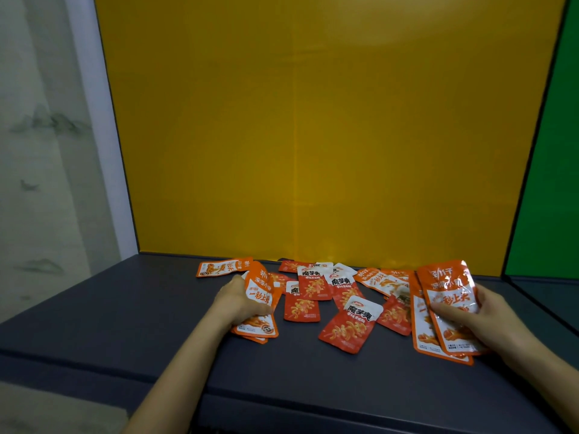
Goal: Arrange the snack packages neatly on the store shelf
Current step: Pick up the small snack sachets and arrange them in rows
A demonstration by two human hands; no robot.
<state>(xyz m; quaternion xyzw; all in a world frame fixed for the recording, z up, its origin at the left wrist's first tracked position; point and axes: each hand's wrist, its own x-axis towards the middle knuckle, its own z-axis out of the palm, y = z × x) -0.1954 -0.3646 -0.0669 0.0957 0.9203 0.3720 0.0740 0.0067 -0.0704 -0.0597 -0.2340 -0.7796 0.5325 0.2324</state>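
1. Gathering seems under way: the left hand (238,300) grips a small stack of orange foil snack packets (260,286); the right hand (492,321) pinches another stack (445,308).
2. Red and orange packets (351,324) lie scattered on the dark grey shelf (125,314), none lined up.

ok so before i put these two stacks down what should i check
1. left hand has a hold on the left stack: ok
2. right hand has a hold on the right stack: ok
3. right stack squared up: not ok, its packets sit offset
4. loose packets tidied: not ok, scattered and overlapping between the hands
5. bare shelf to set a stack on: ok, left of the left hand
6. each stack holds one kind only: cannot tell, lower packets are hidden
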